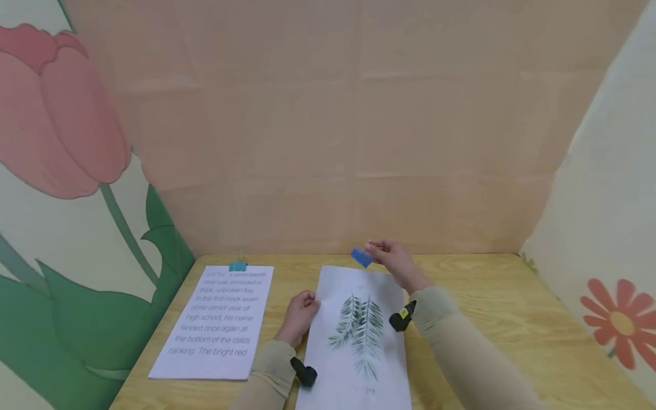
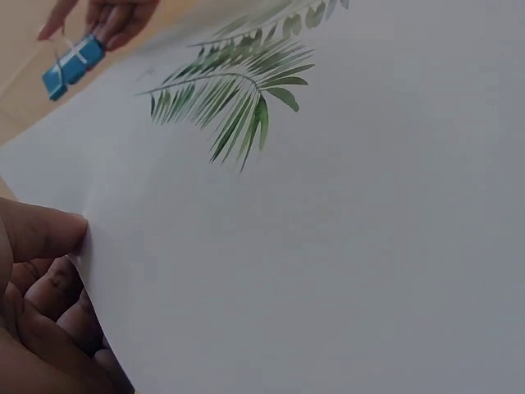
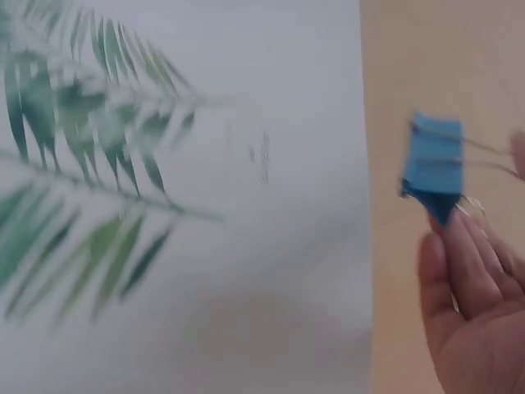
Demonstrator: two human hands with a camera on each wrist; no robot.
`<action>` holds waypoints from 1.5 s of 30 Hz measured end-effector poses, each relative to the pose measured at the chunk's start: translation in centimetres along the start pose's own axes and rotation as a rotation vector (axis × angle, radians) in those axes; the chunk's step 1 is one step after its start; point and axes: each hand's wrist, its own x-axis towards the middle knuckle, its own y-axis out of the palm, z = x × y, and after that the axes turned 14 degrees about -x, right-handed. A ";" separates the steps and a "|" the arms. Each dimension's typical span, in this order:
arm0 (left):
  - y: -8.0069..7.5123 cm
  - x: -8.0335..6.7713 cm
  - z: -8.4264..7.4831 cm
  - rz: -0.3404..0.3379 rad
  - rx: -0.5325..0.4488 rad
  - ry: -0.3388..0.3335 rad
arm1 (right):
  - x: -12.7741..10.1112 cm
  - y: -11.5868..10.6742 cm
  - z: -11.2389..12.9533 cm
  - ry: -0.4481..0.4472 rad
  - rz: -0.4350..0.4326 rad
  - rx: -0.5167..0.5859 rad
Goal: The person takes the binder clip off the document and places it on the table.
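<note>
A white sheet printed with green palm leaves lies in front of me. My left hand pinches its left edge; in the left wrist view the thumb lies on top and the curled fingers are under the paper. Beyond the sheet's far edge, my right hand holds a blue binder clip by its wire handles. In the right wrist view the binder clip is apart from the paper, its handles running toward the fingers.
To the left, a stack of printed text pages lies on the wooden table, with a teal binder clip on its top edge. A peach-coloured backdrop rises behind the table, and flower-patterned panels stand on both sides.
</note>
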 end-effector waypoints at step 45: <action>0.3 -0.6 -0.3 -0.036 -0.005 -0.017 | -2.4 -1.9 -2.1 0.076 -0.114 0.065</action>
